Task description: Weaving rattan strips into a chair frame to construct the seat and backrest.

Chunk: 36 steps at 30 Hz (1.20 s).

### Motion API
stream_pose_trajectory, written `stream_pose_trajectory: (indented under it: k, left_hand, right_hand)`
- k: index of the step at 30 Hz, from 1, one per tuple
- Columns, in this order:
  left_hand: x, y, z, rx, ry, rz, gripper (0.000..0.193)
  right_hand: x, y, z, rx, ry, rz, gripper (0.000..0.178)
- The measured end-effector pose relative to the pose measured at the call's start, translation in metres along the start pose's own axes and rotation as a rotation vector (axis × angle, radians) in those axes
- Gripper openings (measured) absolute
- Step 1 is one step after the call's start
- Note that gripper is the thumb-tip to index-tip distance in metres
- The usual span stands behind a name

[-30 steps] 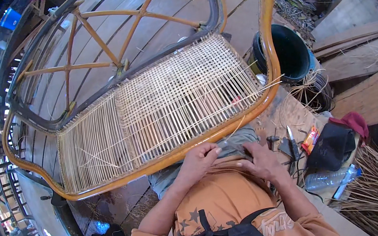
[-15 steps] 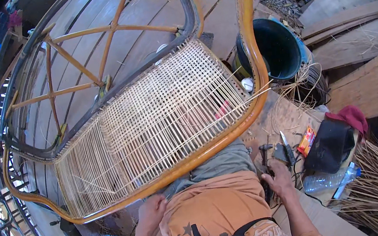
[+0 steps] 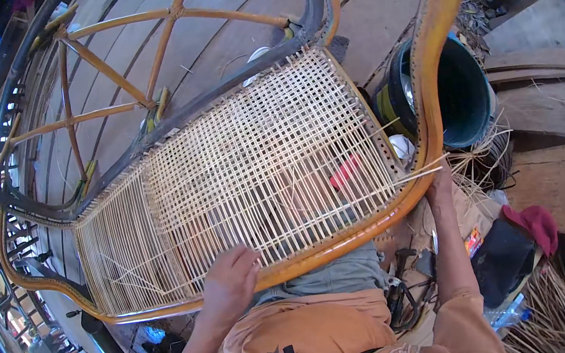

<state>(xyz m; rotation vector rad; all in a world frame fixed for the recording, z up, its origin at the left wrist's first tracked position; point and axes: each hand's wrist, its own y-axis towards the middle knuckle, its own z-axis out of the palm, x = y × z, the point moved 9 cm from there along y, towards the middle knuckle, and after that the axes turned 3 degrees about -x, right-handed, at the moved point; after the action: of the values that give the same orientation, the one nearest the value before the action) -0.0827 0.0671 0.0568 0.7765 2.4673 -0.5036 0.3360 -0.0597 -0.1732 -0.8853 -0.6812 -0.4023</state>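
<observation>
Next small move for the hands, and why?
I'd probably have the right hand grasp the loose strand ends and draw them snug. They jut over the glossy rail close to that hand, and the woven panel has fewer crosswise strands toward the person. The left hand, at the panel's near edge, could steady it.

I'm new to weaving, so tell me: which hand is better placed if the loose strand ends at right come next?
Probably the right hand: it is close to the strand ends, though the frame partly hides it. The left hand is farther away, by the frame's near edge.
</observation>
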Motion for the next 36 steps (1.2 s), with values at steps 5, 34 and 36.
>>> stream_pose_trajectory:
  k: [5, 34, 36]
  left_hand:
    - [0.005, 0.078, 0.043, -0.096, -0.001, 0.083, 0.025]
    - [0.007, 0.154, -0.015, -0.807, 0.310, 0.049, 0.016]
    - [-0.007, 0.177, 0.029, -0.357, -0.269, -0.324, 0.021]
  right_hand:
    - [0.007, -0.016, 0.011, -0.055, -0.387, -0.116, 0.034]
    - [0.053, -0.027, 0.045, -0.029, -1.029, -0.452, 0.023]
    - [0.017, -0.013, 0.014, -0.023, -0.124, -0.035, 0.023]
